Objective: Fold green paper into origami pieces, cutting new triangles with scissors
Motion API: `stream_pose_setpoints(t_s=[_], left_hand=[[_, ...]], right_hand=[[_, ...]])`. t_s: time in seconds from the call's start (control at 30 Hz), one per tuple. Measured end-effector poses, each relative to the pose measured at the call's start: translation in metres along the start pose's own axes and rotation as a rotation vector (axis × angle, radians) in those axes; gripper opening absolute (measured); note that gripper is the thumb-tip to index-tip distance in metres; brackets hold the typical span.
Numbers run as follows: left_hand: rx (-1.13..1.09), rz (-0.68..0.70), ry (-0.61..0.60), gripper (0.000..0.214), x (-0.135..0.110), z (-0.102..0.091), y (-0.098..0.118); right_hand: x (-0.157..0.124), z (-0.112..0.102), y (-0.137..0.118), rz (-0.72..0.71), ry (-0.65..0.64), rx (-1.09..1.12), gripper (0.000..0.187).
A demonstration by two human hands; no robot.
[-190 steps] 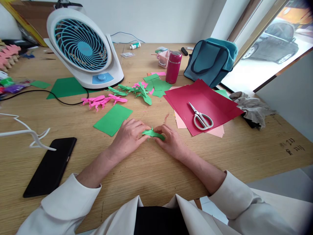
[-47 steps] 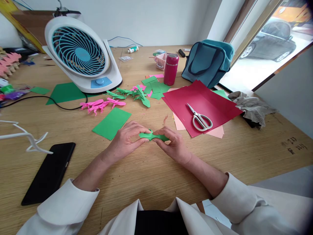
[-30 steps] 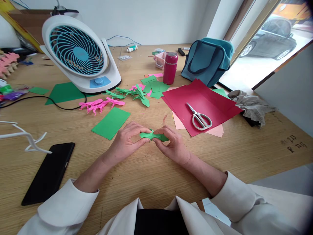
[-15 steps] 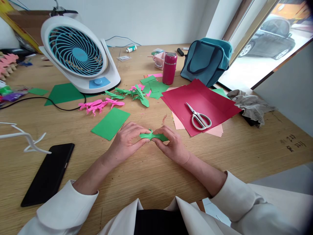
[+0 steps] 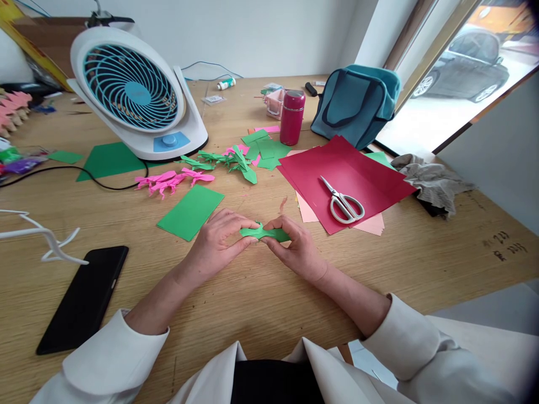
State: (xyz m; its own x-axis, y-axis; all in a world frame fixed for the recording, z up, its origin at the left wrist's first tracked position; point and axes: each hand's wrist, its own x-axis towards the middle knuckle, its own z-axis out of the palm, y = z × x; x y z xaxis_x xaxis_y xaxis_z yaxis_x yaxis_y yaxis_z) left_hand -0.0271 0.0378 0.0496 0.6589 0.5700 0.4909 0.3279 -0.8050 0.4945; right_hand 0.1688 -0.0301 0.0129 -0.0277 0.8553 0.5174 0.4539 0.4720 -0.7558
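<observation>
1. Left hand (image 5: pixel 217 238): thumb and fingers pinched together, grasping one end of a folded green paper piece near its middle.
2. Right hand (image 5: pixel 301 247): likewise pinching, thumb below and fingers above, on the same piece; part of it is hidden behind these fingers.
3. Folded green paper piece (image 5: pixel 249 232): one, narrow, held between the two hands above the wooden table (image 5: pixel 236 297) (its finer folds are too small to make out).
4. Green rectangular sheet (image 5: pixel 191 212): one, flat, just beyond the left hand.
5. Pink paper figures (image 5: pixel 168 177): a cluster with thin limbs, lying beyond the green rectangular sheet.
6. Green paper figures (image 5: pixel 242 164): a cluster, to the right of the pink ones.
7. Red sheets (image 5: pixel 370 174): overlapping, beyond the right hand, with paler pink paper showing beneath.
8. Scissors (image 5: pixel 338 197): one pair, white handles, resting on the red sheets.
9. Fan (image 5: pixel 137 92): white with blue grille, face tilted upward, at far left.
10. Bottle (image 5: pixel 291 118): magenta, upright, near a teal bag (image 5: pixel 353 104).
11. Phone (image 5: pixel 84 297): black, flat, left of the left forearm.
</observation>
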Motion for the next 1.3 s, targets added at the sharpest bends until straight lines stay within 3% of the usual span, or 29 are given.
stream_pose_setpoints(t_s=[0.2, 0.47, 0.63, 1.07, 1.3], left_hand=[[-0.012, -0.018, -0.017, 0.015, 0.000, -0.001, 0.001], [0.078, -0.030, -0.032, 0.013, 0.002, -0.005, 0.002], [0.134, 0.005, -0.034, 0.012, 0.003, -0.006, 0.003], [0.244, 0.022, -0.060, 0.013, 0.004, -0.013, 0.003], [0.314, 0.031, -0.131, 0.015, 0.003, -0.008, -0.010]], right_hand=[[0.001, -0.002, 0.001, -0.029, -0.031, -0.008, 0.010], [0.003, -0.005, -0.002, 0.181, -0.099, 0.179, 0.014], [0.002, -0.004, -0.001, 0.221, -0.123, 0.226, 0.014], [0.007, -0.007, -0.002, 0.120, -0.117, 0.194, 0.025], [0.011, -0.014, 0.009, 0.051, -0.097, 0.033, 0.030]])
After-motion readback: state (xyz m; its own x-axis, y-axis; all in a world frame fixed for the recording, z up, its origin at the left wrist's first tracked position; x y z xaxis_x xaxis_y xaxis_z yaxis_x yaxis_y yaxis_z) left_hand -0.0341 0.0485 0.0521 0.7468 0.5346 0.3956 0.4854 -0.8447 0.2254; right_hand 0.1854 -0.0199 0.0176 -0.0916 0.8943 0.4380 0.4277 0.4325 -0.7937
